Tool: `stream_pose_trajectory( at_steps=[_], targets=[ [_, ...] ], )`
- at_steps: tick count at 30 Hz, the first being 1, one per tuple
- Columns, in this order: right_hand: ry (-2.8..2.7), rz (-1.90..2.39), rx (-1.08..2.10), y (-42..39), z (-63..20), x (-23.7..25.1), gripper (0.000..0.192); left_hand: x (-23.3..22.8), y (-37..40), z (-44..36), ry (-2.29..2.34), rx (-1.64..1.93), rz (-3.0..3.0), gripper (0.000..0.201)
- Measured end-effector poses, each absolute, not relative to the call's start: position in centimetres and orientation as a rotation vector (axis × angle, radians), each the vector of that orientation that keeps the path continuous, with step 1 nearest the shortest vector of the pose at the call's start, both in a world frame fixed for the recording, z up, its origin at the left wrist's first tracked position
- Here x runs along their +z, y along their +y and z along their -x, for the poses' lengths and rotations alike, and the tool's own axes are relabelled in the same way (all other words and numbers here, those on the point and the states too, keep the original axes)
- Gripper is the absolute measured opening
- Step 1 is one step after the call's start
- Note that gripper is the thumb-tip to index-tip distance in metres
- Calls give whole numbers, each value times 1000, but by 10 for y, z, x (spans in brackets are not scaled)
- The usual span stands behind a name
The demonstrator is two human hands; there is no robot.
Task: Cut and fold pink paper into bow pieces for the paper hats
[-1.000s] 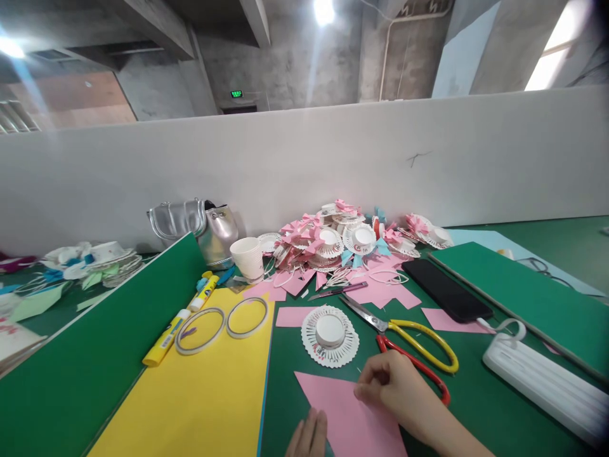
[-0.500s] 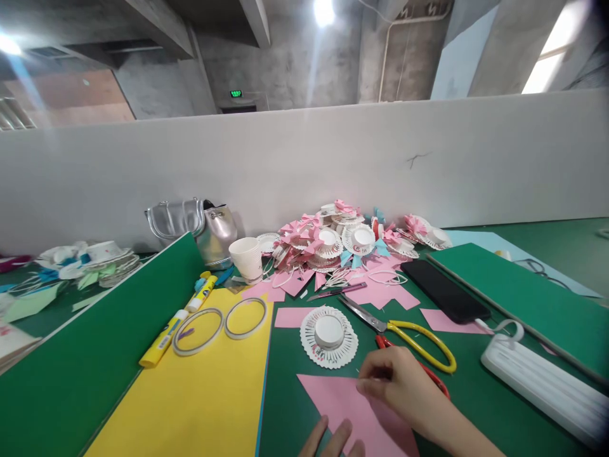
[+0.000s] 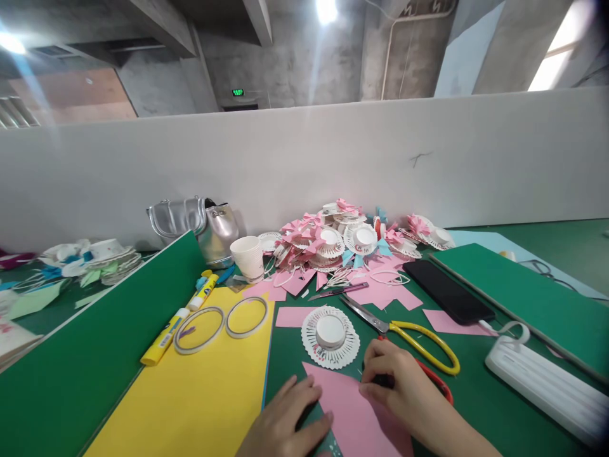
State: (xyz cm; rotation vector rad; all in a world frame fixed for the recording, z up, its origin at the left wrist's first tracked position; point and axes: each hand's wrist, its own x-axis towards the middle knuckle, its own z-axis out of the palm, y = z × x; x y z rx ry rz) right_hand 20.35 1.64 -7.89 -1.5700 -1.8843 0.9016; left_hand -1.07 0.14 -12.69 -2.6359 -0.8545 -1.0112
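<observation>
A sheet of pink paper (image 3: 349, 406) lies at the front of the green tabletop. My right hand (image 3: 402, 387) pinches its upper right edge between thumb and fingers. At the sheet's left edge is my left hand (image 3: 288, 416), fingers stretched out and the thumb tip by the paper. Just beyond the sheet sits a white fringed paper disc (image 3: 330, 333) with a raised round centre, like a small hat. Open scissors with yellow and red handles (image 3: 425, 336) rest beside my right hand, which partly covers the red one.
Yellow card (image 3: 200, 400) with two tape rolls (image 3: 200, 330) is on the left, glue sticks (image 3: 164, 336) beside it. A paper cup (image 3: 247, 259), craft knife (image 3: 339, 291) and heaped paper hats (image 3: 328, 238) stand behind. Phone (image 3: 447, 292) and power strip (image 3: 547, 387) lie right.
My left hand has come further into view, moving up and left to the paper's left edge. The pink sheet has shifted slightly; my right hand still pinches it.
</observation>
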Motion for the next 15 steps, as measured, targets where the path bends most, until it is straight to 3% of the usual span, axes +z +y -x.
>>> stream_pose_trajectory(
  at_steps=[3,9,15],
  targets=[
    [-1891,1578,905,16,-203,-77,18,-109,10,17,-961,-798,2651,29],
    [-1868,1565,936,16,-203,-77,17,-88,11,8,-1022,-731,2630,29],
    [-1859,1546,938,16,-205,-81,18,-104,-4,-12,-838,-688,2634,30]
  ],
)
